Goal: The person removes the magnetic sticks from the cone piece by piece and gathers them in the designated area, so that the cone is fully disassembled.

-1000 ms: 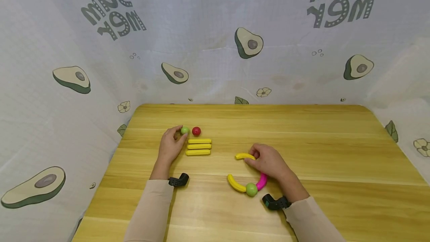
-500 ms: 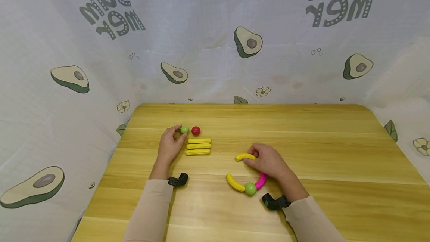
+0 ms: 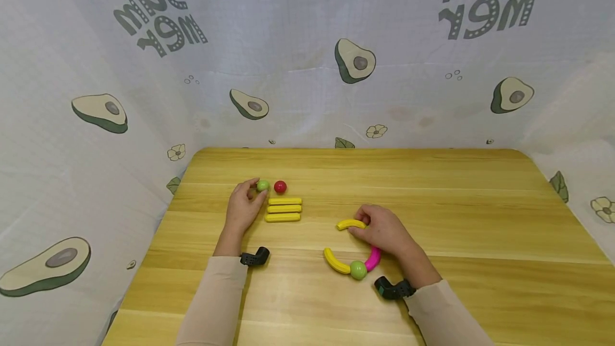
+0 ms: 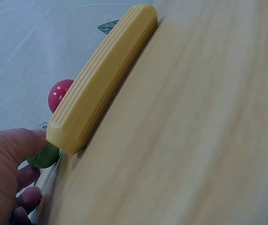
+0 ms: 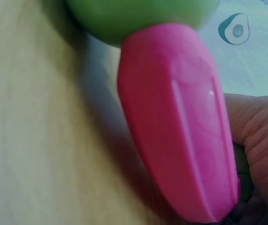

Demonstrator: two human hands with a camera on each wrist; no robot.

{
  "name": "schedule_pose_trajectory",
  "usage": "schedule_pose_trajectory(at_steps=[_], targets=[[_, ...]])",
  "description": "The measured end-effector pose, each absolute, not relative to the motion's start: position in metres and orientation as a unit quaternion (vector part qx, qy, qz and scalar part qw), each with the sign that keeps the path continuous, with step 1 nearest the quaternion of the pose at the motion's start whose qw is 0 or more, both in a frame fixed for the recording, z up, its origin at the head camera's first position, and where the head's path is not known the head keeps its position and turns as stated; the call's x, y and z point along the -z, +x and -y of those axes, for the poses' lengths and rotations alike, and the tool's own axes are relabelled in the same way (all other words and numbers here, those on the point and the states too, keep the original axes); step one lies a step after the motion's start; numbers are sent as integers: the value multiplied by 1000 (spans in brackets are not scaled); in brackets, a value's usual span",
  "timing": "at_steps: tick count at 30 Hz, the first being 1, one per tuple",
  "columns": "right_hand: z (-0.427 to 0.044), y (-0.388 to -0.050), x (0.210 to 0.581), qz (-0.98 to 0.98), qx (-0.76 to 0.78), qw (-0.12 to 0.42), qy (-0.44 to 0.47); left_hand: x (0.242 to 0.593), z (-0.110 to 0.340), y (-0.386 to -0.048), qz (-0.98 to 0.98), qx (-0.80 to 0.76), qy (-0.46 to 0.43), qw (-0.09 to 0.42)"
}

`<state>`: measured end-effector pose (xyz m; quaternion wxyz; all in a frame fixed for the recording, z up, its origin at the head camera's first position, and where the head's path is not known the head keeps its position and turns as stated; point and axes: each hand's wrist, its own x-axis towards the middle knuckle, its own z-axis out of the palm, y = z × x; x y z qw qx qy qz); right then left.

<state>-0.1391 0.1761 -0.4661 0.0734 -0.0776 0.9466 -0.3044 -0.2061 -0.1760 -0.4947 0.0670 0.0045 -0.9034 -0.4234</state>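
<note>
- A pale cloth (image 3: pixel 298 25) printed with avocados hangs behind and along both sides of my wood-grain bench (image 3: pixel 480 196); read twelve o'clock as the far edge.
- Furthest left, my left hand (image 3: pixel 243 207) pinches the far green ball (image 3: pixel 262 186) between thumb and finger, coming at it from between seven and eight o'clock.
- A black wrist camera (image 3: pixel 255 258) sits at that wrist, just past a beige sleeve (image 3: pixel 216 298).
- The red ball (image 3: pixel 280 187) lies at three o'clock from the far green ball, just beside it.
- Three yellow bars (image 3: pixel 283 209) lie side by side at six o'clock from the red ball.
- Next comes the lower yellow curve (image 3: pixel 337 262), at ten o'clock from the near green ball (image 3: pixel 358 270) and touching it.
- The upper yellow curve (image 3: pixel 349 223) is at twelve o'clock from that ball, apart from it.
- The magenta curve (image 3: pixel 373 258) meets the same ball at two o'clock.
- Furthest right, my right hand (image 3: pixel 384 231) grips the right end of the upper yellow curve; I can't tell whether that piece touches the bench.
</note>
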Motion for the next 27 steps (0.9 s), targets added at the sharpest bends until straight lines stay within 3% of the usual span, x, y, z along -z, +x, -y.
schedule_pose_trajectory(at_steps=[17,27], targets=[[-178,-139,466,-941,315,78,-93,484,173,-203,895,437,8,91],[-187,-142,463,-937,334,91,-54,439,145,-184,881,443,-69,152]])
